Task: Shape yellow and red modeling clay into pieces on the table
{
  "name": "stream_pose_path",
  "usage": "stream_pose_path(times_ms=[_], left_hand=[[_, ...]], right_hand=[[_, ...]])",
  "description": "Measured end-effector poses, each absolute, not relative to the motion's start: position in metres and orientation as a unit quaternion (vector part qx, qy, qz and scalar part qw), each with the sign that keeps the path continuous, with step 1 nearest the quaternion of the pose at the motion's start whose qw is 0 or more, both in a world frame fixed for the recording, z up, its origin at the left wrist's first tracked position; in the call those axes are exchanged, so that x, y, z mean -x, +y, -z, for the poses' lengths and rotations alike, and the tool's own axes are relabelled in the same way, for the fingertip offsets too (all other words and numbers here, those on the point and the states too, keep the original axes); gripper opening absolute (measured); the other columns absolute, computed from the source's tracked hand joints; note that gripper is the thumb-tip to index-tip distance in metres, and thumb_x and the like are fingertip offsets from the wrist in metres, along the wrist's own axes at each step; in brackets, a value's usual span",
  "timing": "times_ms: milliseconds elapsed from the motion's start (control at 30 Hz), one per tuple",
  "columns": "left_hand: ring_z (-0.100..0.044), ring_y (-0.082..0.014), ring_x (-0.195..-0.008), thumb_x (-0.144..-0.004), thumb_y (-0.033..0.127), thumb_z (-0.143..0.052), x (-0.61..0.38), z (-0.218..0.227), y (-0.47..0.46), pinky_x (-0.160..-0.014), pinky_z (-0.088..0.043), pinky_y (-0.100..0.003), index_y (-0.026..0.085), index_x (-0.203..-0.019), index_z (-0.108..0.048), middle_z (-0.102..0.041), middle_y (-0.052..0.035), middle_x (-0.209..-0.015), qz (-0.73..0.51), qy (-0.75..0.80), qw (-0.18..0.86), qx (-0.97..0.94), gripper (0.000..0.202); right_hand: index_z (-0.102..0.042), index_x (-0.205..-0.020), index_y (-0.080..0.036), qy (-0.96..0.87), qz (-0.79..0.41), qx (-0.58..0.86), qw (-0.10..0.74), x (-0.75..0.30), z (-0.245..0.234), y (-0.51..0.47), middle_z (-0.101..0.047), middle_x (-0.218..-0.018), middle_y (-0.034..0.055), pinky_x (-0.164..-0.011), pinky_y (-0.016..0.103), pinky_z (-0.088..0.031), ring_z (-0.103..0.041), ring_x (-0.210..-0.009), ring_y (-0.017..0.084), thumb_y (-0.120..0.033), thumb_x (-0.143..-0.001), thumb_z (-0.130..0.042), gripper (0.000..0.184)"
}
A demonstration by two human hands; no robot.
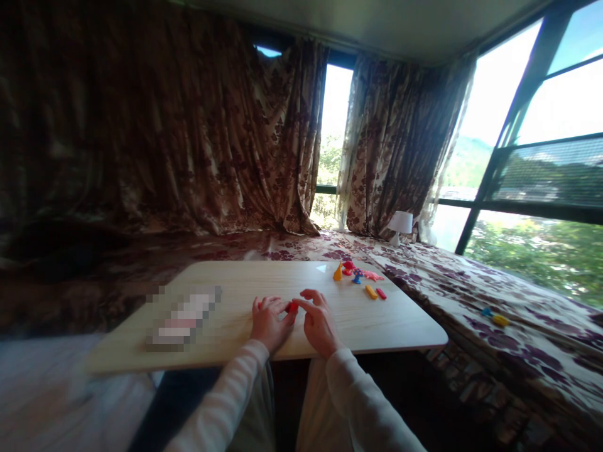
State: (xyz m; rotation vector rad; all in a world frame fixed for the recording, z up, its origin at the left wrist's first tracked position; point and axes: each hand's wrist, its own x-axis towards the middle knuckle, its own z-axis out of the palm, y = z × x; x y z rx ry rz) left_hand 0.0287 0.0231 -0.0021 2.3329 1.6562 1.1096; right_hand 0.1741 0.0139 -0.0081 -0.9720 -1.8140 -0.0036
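Note:
A small red piece (293, 306) is pinched between the thumb and fingers of my left hand (272, 323), low over the near part of the table. Its kind is too small to make out. More red shows under the left fingertips, partly hidden by them. My right hand (321, 323) is just to the right, fingers apart, its index fingertip touching or almost touching the red piece. Beyond the hands stand a yellow cone-like figure (338, 272), a blue figure (357, 277) and a red figure (348, 268).
A pink flat toy (373, 275), a yellow bar (371, 292) and a red bar (381, 293) lie at the right of the pale table (400, 323). A blurred-out flat item (183, 319) lies at left. Yellow and blue pieces (500, 321) rest on the flowered cover. A lamp (400, 223) stands behind.

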Motion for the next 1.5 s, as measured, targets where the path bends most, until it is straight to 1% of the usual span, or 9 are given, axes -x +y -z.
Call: stream_pose_path(times_ms=[100, 267, 500, 733, 900, 1100, 1267, 1400, 1500], left_hand=[[-0.053, -0.0217, -0.113, -0.085, 0.044, -0.055, -0.0289, 0.0019, 0.0225, -0.107, -0.025, -0.053, 0.018, -0.093, -0.065, -0.067, -0.0041, -0.101, -0.357, 0.546, 0.039, -0.757, 0.028], [-0.053, -0.0217, -0.113, -0.085, 0.045, -0.055, -0.029, 0.0023, 0.0228, -0.107, -0.023, -0.053, 0.018, -0.091, -0.066, -0.067, -0.0038, -0.099, -0.348, 0.547, 0.041, -0.76, 0.029], [-0.053, -0.0218, -0.112, -0.085, 0.043, -0.056, -0.0286, 0.0035, 0.0235, -0.105, -0.029, -0.053, 0.017, -0.092, -0.064, -0.066, -0.0044, -0.101, -0.349, 0.55, 0.033, -0.758, 0.028], [-0.054, -0.0209, -0.109, -0.086, 0.044, -0.055, -0.0279, 0.0046, 0.0242, -0.102, -0.033, -0.05, 0.017, -0.091, -0.064, -0.065, -0.0046, -0.102, -0.352, 0.545, 0.028, -0.761, 0.029], [-0.055, -0.0209, -0.108, -0.086, 0.045, -0.054, -0.0275, 0.0057, 0.0246, -0.102, -0.033, -0.051, 0.018, -0.093, -0.064, -0.066, -0.0044, -0.1, -0.361, 0.541, 0.024, -0.759, 0.03], [-0.055, -0.0204, -0.108, -0.085, 0.046, -0.054, -0.0272, 0.0062, 0.0243, -0.103, -0.031, -0.05, 0.018, -0.089, -0.065, -0.067, -0.0041, -0.099, -0.365, 0.545, 0.026, -0.754, 0.03], [-0.055, -0.0208, -0.108, -0.085, 0.045, -0.055, -0.0277, 0.0063, 0.0243, -0.104, -0.029, -0.051, 0.019, -0.09, -0.066, -0.067, -0.0038, -0.097, -0.369, 0.54, 0.026, -0.756, 0.028], [-0.055, -0.0211, -0.107, -0.084, 0.044, -0.057, -0.0279, 0.0064, 0.0243, -0.105, -0.027, -0.053, 0.019, -0.086, -0.066, -0.067, -0.0033, -0.094, -0.373, 0.536, 0.025, -0.757, 0.027], [-0.056, -0.0206, -0.106, -0.085, 0.042, -0.056, -0.0276, 0.0048, 0.0232, -0.105, -0.028, -0.052, 0.018, -0.088, -0.065, -0.067, -0.003, -0.093, -0.384, 0.534, 0.026, -0.753, 0.026]], right_hand=[[-0.064, -0.116, -0.026, -0.754, 0.005, 0.407, 0.515, -0.1743, 0.0085, 0.0143, -0.055, -0.111, 0.0068, -0.091, 0.037, -0.044, -0.05, -0.102, 0.02, 0.006, -0.067, -0.038, 0.065], [-0.069, -0.108, -0.027, -0.76, 0.008, 0.408, 0.506, -0.1743, 0.0096, 0.015, -0.056, -0.109, 0.0066, -0.09, 0.037, -0.045, -0.05, -0.1, 0.02, 0.006, -0.067, -0.039, 0.06], [-0.065, -0.116, -0.028, -0.763, 0.017, 0.412, 0.498, -0.1741, 0.0083, 0.0128, -0.055, -0.114, 0.0064, -0.091, 0.038, -0.044, -0.049, -0.103, 0.021, 0.005, -0.069, -0.039, 0.063], [-0.068, -0.108, -0.03, -0.773, 0.019, 0.411, 0.482, -0.1735, 0.0078, 0.0121, -0.056, -0.112, 0.0053, -0.09, 0.038, -0.044, -0.05, -0.103, 0.021, 0.006, -0.067, -0.039, 0.063], [-0.06, -0.122, -0.026, -0.765, 0.02, 0.416, 0.491, -0.1741, 0.0094, 0.0141, -0.056, -0.113, 0.0071, -0.091, 0.039, -0.044, -0.049, -0.105, 0.021, 0.006, -0.068, -0.038, 0.067], [-0.068, -0.109, -0.027, -0.768, 0.015, 0.413, 0.49, -0.1742, 0.0097, 0.0143, -0.057, -0.111, 0.0067, -0.09, 0.038, -0.046, -0.05, -0.104, 0.021, 0.006, -0.069, -0.039, 0.06], [-0.062, -0.12, -0.027, -0.769, 0.011, 0.408, 0.492, -0.1737, 0.0083, 0.0128, -0.057, -0.113, 0.0067, -0.091, 0.039, -0.045, -0.049, -0.105, 0.022, 0.006, -0.069, -0.039, 0.065], [-0.068, -0.11, -0.029, -0.77, 0.001, 0.401, 0.496, -0.1739, 0.0076, 0.0123, -0.058, -0.113, 0.0057, -0.092, 0.039, -0.044, -0.05, -0.106, 0.022, 0.006, -0.068, -0.04, 0.061], [-0.062, -0.117, -0.026, -0.754, -0.011, 0.401, 0.52, -0.1746, 0.0088, 0.0144, -0.057, -0.114, 0.0069, -0.095, 0.039, -0.043, -0.05, -0.108, 0.021, 0.006, -0.069, -0.038, 0.062]])
